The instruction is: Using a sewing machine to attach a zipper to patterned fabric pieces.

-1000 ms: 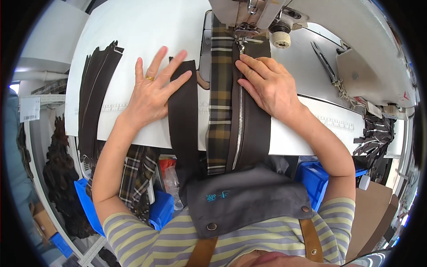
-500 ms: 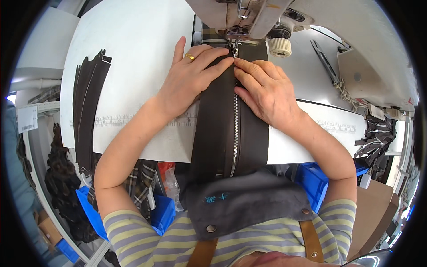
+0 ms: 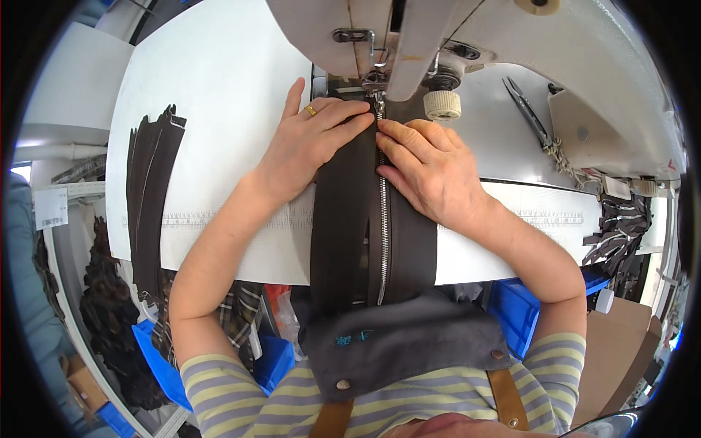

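Note:
A dark brown fabric strip runs from under the sewing machine's presser foot down toward my apron. Lengthwise along it lies a metal-toothed zipper. My left hand, with a gold ring, rests palm down left of the zipper. Its fingers are stretched toward the foot, the little finger raised, the thumb hidden. Curled over the right side, my right hand has its fingertips and thumb on the zipper's edge, slightly nearer to me than the left fingertips.
The sewing machine overhangs the far right, with a ridged knob close beside the work. Metal tweezers lie on the machine bed. Dark zippers are stacked on the left of the white table; more zippers bunch at the right.
The whole view has shifted, so machine, table and hands appear lower. Relative to the presser foot, both hands keep nearly the same place on the fabric and zipper.

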Motion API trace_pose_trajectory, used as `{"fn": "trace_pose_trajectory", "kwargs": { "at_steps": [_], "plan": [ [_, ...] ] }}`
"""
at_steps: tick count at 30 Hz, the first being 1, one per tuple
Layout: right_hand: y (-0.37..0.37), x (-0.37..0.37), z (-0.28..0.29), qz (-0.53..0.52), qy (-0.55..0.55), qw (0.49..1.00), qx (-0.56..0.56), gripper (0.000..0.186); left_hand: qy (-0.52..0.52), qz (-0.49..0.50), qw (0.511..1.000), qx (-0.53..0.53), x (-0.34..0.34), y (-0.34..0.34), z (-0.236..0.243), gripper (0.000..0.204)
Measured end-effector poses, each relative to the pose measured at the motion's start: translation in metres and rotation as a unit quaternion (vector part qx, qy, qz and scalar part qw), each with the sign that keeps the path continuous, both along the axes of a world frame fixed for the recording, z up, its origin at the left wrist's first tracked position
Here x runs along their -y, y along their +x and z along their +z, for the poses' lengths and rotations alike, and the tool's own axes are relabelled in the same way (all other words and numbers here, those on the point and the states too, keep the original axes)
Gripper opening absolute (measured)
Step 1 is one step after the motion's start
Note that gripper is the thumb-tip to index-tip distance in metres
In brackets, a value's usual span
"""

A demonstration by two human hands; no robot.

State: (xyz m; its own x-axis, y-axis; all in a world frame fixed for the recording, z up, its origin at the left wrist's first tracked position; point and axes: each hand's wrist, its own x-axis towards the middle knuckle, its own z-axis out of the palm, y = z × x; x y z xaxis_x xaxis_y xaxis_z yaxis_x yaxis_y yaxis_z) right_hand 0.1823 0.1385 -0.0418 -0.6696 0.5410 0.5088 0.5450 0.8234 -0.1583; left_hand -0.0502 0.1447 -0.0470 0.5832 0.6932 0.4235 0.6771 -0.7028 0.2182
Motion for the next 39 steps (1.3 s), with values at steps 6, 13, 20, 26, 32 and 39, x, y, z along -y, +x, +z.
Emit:
{"fn": "trace_pose_trajectory", "kwargs": {
  "at_steps": [6, 13, 20, 26, 32, 39],
  "plan": [
    [0.000, 0.000, -0.001, 0.005, -0.006, 1.000, -0.014, 0.037, -0.005, 0.005, 1.000, 0.014, -0.005, -0.002, -0.002, 0.039],
    [0.000, 0.001, -0.001, 0.003, -0.001, 1.000, -0.028, 0.035, -0.027, -0.016, 0.999, -0.003, -0.011, -0.006, 0.003, 0.043],
    [0.006, -0.007, -0.002, 0.030, -0.012, 0.999, -0.041, 0.025, -0.018, -0.007, 0.999, -0.042, 0.002, 0.000, 0.009, 0.063],
    [0.015, -0.020, 0.000, 0.061, -0.057, 0.995, -0.060, 0.023, -0.020, 0.019, 0.999, -0.033, 0.008, 0.007, 0.008, 0.052],
    [0.020, -0.053, 0.008, 0.101, -0.014, 0.994, 0.040, 0.027, -0.010, 0.022, 1.000, -0.018, 0.008, 0.008, 0.006, 0.045],
    [0.022, -0.083, 0.005, 0.178, -0.057, 0.982, 0.026, 0.029, -0.025, 0.026, 0.999, -0.025, 0.008, 0.007, 0.004, 0.045]
  ]
}}
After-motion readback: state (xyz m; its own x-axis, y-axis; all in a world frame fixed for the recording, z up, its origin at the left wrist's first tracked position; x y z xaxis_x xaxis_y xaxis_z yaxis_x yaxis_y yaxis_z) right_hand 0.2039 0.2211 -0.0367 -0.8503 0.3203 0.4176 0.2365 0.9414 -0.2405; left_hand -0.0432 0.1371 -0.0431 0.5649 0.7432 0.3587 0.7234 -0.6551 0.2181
